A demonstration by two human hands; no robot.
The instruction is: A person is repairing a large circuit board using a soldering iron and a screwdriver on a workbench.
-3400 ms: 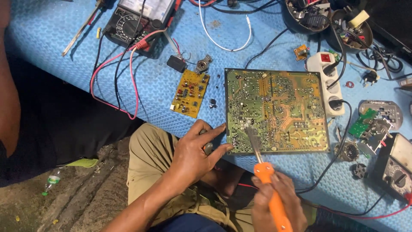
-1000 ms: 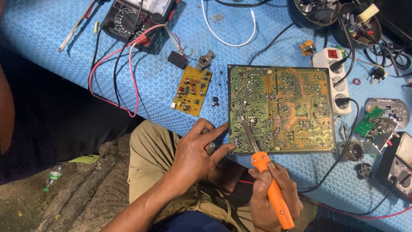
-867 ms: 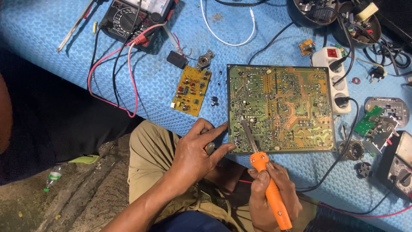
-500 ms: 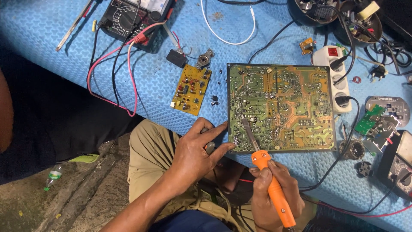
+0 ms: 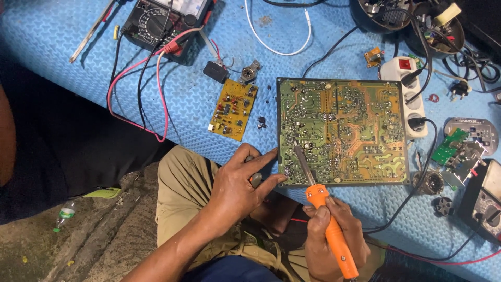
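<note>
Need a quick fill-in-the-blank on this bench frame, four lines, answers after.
1. The right hand grips a soldering iron with a handle coloured ____.
2. Its metal tip rests on the large green ____.
3. The left hand steadies that large green board at its ____ edge.
4. The small yellow circuit board lies on the ____ textured mat.

Answers: orange; circuit board; left; blue

Right hand [image 5: 334,235]: gripped an orange soldering iron [image 5: 330,230], its tip resting on the near left part of the large green circuit board [image 5: 342,138].
Left hand [image 5: 237,183]: fingers lay on the board's near left corner, closed around a small dark object I could not identify.
Surface [image 5: 209,52]: blue and textured.
Small yellow board [image 5: 234,109]: lay left of the large one.
Meter [image 5: 167,21]: sat far left.
White power strip [image 5: 409,96]: lay right of the large board.
</note>
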